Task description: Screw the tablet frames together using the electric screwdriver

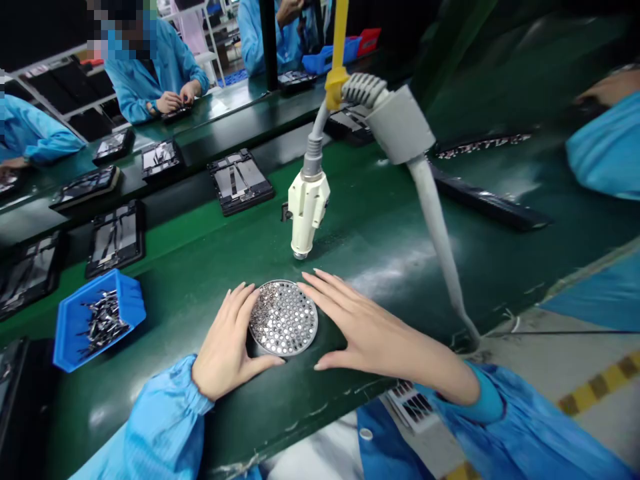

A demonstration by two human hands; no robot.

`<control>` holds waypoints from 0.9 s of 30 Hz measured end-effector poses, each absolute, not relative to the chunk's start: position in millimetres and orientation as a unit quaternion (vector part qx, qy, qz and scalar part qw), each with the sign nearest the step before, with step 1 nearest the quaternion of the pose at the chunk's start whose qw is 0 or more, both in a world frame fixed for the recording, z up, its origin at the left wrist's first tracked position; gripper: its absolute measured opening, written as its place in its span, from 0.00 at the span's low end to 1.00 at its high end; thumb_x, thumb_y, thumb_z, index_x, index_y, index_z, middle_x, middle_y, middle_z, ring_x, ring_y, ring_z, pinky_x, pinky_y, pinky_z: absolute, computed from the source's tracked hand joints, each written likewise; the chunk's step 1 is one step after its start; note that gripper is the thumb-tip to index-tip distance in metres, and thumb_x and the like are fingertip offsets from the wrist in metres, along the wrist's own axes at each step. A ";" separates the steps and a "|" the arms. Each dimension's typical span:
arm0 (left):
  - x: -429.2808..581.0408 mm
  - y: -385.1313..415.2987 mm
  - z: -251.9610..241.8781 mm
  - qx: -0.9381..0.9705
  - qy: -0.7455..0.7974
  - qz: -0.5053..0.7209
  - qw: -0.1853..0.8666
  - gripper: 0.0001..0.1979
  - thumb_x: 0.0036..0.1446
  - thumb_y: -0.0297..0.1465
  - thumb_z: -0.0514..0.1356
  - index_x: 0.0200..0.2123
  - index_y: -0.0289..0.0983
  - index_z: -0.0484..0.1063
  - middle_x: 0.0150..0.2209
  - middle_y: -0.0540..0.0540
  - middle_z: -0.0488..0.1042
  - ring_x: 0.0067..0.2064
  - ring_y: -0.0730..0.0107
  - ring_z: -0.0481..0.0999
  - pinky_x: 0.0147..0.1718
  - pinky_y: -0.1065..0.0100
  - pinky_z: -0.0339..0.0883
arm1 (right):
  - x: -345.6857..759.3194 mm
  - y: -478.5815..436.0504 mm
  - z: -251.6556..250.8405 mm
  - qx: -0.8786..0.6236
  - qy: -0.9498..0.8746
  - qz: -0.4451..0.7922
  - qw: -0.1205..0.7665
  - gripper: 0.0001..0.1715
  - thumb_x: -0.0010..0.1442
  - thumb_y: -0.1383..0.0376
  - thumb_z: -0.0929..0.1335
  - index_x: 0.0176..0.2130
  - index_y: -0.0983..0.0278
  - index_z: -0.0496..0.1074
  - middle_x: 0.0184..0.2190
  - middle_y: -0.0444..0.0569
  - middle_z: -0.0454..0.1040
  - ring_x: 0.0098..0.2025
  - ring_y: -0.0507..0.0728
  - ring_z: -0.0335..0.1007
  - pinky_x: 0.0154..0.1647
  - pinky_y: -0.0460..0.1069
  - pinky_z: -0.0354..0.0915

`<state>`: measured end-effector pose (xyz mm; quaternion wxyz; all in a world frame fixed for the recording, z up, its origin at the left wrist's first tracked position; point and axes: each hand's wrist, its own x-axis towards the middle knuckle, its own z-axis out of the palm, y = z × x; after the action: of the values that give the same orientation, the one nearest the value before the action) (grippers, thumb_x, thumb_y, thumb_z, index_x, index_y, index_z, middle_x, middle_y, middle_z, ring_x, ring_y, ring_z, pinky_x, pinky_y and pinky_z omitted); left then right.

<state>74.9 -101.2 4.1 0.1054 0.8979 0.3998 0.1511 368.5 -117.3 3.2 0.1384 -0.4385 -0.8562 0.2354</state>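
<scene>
Our left grip (227, 340) and right grip (370, 330) are open, fingers spread — the round holed disc (283, 318) lies on the bench (210, 267) right between them, with no long side, and a white nozzle (309, 213) hangs just past it.

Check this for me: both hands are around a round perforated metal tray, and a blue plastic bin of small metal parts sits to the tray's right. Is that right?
Not quite: the head view shows the blue plastic bin to the left of the round perforated metal tray, not its right. The left hand and right hand are around the tray, as you said.
</scene>
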 end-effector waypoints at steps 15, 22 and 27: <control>30.3 57.1 26.2 0.645 0.727 0.158 0.174 0.23 0.68 0.44 0.59 0.59 0.35 0.70 0.58 0.37 0.77 0.60 0.57 0.77 0.59 0.63 0.71 | 328.9 -114.0 1.9 -0.469 -0.848 0.237 0.066 0.64 0.47 0.55 0.78 0.74 0.66 0.54 0.74 0.67 0.53 0.75 0.79 0.48 0.74 0.72 0.51; 72.7 189.7 30.1 0.546 0.797 0.131 0.223 0.26 0.66 0.48 0.64 0.53 0.31 0.76 0.58 0.32 0.75 0.61 0.49 0.75 0.62 0.48 0.68 | 359.1 -117.0 -46.9 -0.666 -0.716 0.061 0.200 0.50 0.56 0.49 0.72 0.70 0.64 0.59 0.64 0.66 0.67 0.66 0.77 0.65 0.64 0.70 0.66; 72.0 200.8 29.2 0.541 0.781 0.169 0.263 0.20 0.67 0.41 0.64 0.56 0.35 0.74 0.57 0.39 0.74 0.57 0.53 0.76 0.57 0.50 0.73 | 370.0 -94.5 -54.0 -0.713 -0.671 0.062 0.196 0.53 0.55 0.42 0.69 0.69 0.66 0.59 0.66 0.70 0.65 0.68 0.79 0.62 0.59 0.70 0.70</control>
<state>72.0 200.8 29.2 0.2627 0.5408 0.7809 0.1692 370.0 -94.5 -54.0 0.1956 -0.7126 -0.6709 0.0621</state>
